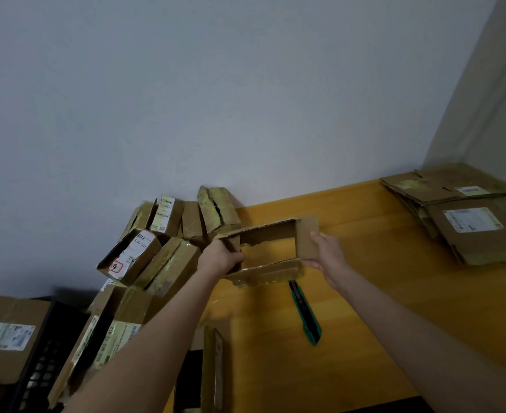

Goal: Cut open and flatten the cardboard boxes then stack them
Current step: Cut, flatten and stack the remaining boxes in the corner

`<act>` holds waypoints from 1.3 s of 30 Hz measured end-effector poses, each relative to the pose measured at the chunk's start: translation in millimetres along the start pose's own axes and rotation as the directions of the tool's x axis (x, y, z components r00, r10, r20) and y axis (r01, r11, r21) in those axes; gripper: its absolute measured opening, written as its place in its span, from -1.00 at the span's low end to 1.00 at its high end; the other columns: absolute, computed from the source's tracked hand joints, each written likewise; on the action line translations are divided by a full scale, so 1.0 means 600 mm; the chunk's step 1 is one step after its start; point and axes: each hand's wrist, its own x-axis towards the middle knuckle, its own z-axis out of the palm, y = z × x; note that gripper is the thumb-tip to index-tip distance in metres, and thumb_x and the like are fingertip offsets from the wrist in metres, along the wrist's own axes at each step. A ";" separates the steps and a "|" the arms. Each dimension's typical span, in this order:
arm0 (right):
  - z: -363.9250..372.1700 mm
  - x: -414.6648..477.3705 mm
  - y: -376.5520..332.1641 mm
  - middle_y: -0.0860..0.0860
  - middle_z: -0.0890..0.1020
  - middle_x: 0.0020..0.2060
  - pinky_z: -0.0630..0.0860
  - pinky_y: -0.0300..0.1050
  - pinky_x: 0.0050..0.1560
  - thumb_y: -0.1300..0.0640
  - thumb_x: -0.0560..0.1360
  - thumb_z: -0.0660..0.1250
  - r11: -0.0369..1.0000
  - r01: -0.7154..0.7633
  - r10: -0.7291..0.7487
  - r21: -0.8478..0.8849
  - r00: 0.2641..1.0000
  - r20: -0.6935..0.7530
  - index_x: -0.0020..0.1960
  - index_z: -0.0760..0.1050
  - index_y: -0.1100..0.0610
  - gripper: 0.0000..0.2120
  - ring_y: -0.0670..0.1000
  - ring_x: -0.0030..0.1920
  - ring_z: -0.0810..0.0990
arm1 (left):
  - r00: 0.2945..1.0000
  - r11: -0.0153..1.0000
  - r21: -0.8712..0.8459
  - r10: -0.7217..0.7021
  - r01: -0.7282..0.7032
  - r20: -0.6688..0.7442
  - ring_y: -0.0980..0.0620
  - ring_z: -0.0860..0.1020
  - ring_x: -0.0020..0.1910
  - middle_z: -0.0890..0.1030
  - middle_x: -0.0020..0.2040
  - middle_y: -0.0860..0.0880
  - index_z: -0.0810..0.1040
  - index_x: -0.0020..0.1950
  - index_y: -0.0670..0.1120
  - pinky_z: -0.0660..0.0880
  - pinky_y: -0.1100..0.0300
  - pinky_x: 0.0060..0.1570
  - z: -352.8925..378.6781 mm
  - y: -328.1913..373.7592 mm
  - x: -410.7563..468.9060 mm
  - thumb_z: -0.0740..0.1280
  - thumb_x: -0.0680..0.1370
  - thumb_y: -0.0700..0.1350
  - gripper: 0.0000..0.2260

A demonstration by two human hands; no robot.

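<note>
Table [364, 293], yellow wood, runs along a pale wall [216, 84] and carries everything in play. Pile of unopened boxes [162, 242] leans against the wall at the table's left edge, some spilling lower left next to a black crate [37, 368]; most have yellowish tape and shipping labels. Flattened stack [460, 210] sits at the far right corner of the table, well apart from the hands, labels facing up.

Open box [269, 248] is held up above the table between both hands, both ends open so you look straight through it, flaps sticking out. Left hand [220, 259] is closed around the box's left end, fingers wrapped onto the wall, thumb side toward camera. Right hand [324, 254] grips the right end flap, thumb on the front face, remaining fingers behind it. Box spans the gap between the 2 hands, touching both.

Loose cardboard piece [213, 368] stands on edge near the bottom of view, between the forearms.

Utility knife [305, 314], teal handle, lies flat on the table just below the held box, untouched by either hand.
</note>
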 end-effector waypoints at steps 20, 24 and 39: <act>-0.063 0.031 0.006 0.12 0.55 0.09 0.51 -0.04 -0.22 0.04 0.49 0.42 0.943 -0.324 0.328 0.077 0.943 -0.049 0.29 0.42 0.22 -0.55 0.11 0.00 0.56 | 0.951 0.802 -0.592 0.241 -0.083 0.193 -0.10 0.55 0.19 0.67 0.10 -0.04 0.72 -0.19 -0.11 0.42 -0.13 0.28 -0.033 -0.030 -0.036 0.31 0.58 -0.02 -0.73; -0.059 0.035 0.020 0.08 0.59 -0.05 0.54 -0.08 -0.31 0.29 0.53 0.32 0.928 -0.349 0.359 0.133 0.931 -0.063 0.18 0.45 0.14 -0.76 0.03 -0.15 0.56 | 0.999 0.849 -0.527 0.012 -0.038 -0.053 -0.13 0.54 0.19 0.58 0.17 -0.07 0.53 0.25 -0.12 0.50 -0.07 0.21 -0.011 -0.046 -0.021 0.47 0.46 -0.08 -0.62; 0.012 0.031 0.102 0.12 0.46 0.33 0.41 -0.01 0.21 0.15 0.55 0.33 0.816 -0.134 0.105 -0.563 0.991 -0.083 0.34 0.44 0.18 -0.63 0.15 0.31 0.43 | 0.958 0.857 -0.436 -0.284 0.275 0.044 -0.13 0.51 0.08 0.52 0.24 -0.17 0.37 0.39 -0.13 0.45 -0.04 0.03 -0.047 -0.099 -0.009 0.42 0.49 -0.20 -0.51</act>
